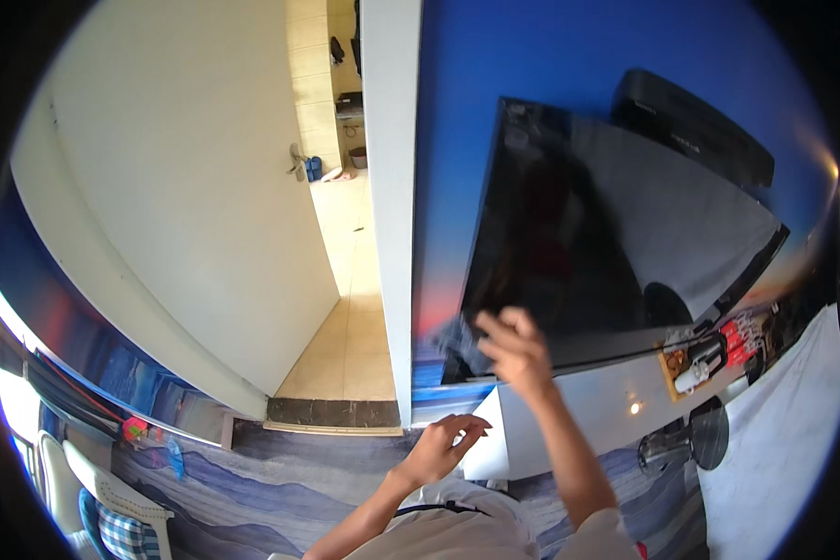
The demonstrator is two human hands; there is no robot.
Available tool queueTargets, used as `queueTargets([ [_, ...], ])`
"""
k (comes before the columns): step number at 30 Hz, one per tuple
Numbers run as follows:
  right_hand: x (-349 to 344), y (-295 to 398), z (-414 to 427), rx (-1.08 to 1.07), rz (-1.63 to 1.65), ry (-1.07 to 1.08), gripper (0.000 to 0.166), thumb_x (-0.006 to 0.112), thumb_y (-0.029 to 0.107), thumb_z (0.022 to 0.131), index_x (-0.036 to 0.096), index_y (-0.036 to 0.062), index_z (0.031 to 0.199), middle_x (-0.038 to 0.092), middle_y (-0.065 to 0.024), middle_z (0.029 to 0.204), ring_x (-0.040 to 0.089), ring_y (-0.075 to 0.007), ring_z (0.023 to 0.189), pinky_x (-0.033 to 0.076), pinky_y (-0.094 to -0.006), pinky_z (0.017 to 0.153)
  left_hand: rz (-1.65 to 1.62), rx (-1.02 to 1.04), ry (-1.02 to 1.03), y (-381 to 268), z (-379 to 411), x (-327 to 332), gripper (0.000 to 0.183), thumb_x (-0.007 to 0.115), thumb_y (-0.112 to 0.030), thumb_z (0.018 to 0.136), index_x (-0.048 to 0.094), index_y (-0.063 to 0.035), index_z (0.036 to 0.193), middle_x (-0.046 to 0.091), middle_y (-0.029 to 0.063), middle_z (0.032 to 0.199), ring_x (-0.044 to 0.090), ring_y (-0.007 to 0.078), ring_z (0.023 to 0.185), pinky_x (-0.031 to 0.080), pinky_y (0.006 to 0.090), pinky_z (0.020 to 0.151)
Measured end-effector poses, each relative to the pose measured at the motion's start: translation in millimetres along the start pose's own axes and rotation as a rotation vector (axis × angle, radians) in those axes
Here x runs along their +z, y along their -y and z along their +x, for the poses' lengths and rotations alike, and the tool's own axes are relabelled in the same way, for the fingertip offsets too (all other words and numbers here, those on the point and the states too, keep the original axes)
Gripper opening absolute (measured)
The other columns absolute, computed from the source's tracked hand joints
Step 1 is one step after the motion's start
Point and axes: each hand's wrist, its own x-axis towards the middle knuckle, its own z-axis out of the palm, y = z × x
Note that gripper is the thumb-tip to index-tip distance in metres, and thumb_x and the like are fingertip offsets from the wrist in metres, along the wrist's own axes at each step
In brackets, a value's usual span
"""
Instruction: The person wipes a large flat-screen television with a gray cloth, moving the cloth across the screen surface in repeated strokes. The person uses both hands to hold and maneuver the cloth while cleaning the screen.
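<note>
A wall-mounted television (532,231) with a black glossy screen fills the right side, tilted in this wide view. My right hand (518,350) is at its lower left corner, blurred, with a crumpled grey cloth (465,344) under the fingers against the frame. Part of the cloth is hidden behind those fingers. In front of my waist, my left hand (444,448) hangs in the air with loosely curled fingers and nothing visible in it. Below the screen runs a white cabinet (574,413).
A white door (182,175) stands ajar on the left, showing a tiled floor (346,280) beyond a dark threshold (332,413). A black box-shaped device (693,129) is above the television. A wooden tray (670,371), a dark stool-like object (708,434) and a white-framed chair (119,490) are nearby.
</note>
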Motion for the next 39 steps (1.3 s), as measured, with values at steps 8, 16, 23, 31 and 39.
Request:
queueTargets([
  [8,-85,38,158,-0.005,-0.177,-0.441,0.055,0.07,-0.01,0.057,0.074,0.0149,0.105,0.062,-0.0062,0.123,0.053,-0.027,0.095,0.049,-0.0356,0.077,-0.025,0.095,-0.014,-14,5,-6,0.018,0.055,-0.009,0.095,0.063,-0.0028,0.11,0.069,0.0127,0.097,0.066,0.0276,0.09,0.052,0.0357,0.078],
  [16,48,31,-26,0.171,0.142,0.024,0.037,0.068,-0.011,0.053,0.074,0.0044,0.086,0.066,-0.0064,0.119,0.056,-0.0278,0.099,0.051,-0.0352,0.081,0.058,-0.009,-0.248,-11,-24,-4,0.017,0.055,-0.009,0.094,0.065,-0.0032,0.107,0.069,0.013,0.097,0.065,0.0299,0.094,0.05,0.0386,0.083],
  [23,-62,-11,118,0.004,-0.025,-0.547,0.056,0.06,-0.015,0.056,0.074,0.0129,0.102,0.064,-0.0067,0.121,0.05,-0.0296,0.103,0.048,-0.036,0.077,0.03,-0.098,-0.406,-28,-5,27,0.018,0.053,-0.006,0.096,0.065,-0.0004,0.107,0.069,0.0124,0.101,0.066,0.0213,0.092,0.052,0.0315,0.079],
  [31,14,-17,-55,0.003,0.108,0.154,0.042,0.066,-0.009,0.057,0.075,0.0111,0.093,0.064,-0.0042,0.117,0.051,-0.0262,0.098,0.045,-0.0377,0.083,0.125,-0.094,-0.312,-36,26,111,0.017,0.056,-0.007,0.094,0.065,-0.0025,0.107,0.068,0.0138,0.095,0.067,0.028,0.089,0.052,0.037,0.077],
  [39,-112,-46,70,0.003,0.063,-0.359,0.042,0.068,-0.007,0.065,0.074,0.0131,0.101,0.06,-0.0068,0.114,0.048,-0.0287,0.099,0.044,-0.0401,0.082,0.028,-0.163,-0.415,-47,33,140,0.017,0.055,-0.006,0.096,0.065,-0.0003,0.109,0.069,0.0138,0.099,0.068,0.0228,0.095,0.054,0.0337,0.081],
])
